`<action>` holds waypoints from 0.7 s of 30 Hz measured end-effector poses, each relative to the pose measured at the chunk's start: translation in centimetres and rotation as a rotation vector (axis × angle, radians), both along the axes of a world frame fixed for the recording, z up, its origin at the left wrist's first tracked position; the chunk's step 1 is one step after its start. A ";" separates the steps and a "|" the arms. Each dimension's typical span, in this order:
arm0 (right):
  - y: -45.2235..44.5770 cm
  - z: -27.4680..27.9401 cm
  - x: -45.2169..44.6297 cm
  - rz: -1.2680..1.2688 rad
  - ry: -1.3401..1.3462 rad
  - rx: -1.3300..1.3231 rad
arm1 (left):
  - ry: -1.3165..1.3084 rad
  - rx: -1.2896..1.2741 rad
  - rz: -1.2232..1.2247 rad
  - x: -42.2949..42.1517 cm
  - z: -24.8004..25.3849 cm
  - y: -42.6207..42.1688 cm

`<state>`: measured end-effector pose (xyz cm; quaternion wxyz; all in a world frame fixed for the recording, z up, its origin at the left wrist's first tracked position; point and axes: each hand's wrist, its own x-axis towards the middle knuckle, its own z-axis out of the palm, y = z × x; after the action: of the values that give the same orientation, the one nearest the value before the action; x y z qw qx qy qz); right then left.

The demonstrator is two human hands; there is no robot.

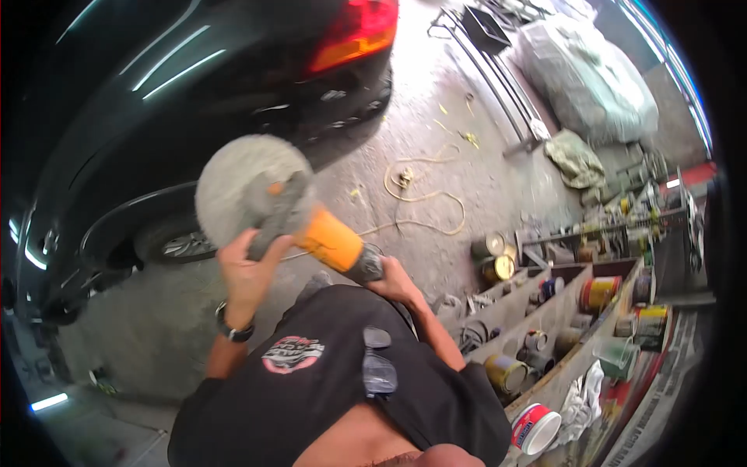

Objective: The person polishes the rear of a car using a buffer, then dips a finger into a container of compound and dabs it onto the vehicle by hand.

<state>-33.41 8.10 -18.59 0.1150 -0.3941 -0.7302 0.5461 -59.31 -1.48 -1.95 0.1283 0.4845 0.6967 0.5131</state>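
An orange and grey car polisher [331, 236] with a round, fluffy pale pad [253, 167] is held across the front of my body. My left hand [247, 268], with a dark watch on the wrist, is closed round the grey front handle next to the pad. Farther back, my right hand [397, 282] grips the dark rear end of the body. The pad is turned up toward the camera and overlaps the side of a black car [194, 101] in view; whether they touch, I cannot tell. Some of the fingers of both hands are hidden behind the tool.
A pale cord [436, 158] lies in loops on the concrete floor. On the right stands a divided wooden shelf [572, 276] with several cans and tubs. A white tub [537, 430] sits close by me. A plastic-covered bundle [589, 82] and a metal frame [498, 74] are at the back.
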 end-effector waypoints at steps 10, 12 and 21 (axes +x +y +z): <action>11.4 2.3 -0.2 0.658 -0.146 0.050 | -0.468 -0.212 0.517 3.6 -5.7 -3.8; 14.0 3.7 -0.8 0.787 -0.174 0.058 | -0.572 -0.131 0.571 5.3 -5.7 -3.6; 21.5 19.2 3.4 0.692 -0.498 0.576 | -0.546 0.258 0.433 10.1 -7.5 1.6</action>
<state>-30.00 29.62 0.56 -0.1459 -0.1998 -0.9439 0.2187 -49.24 0.08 -9.43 0.1359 0.1831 0.6529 0.7223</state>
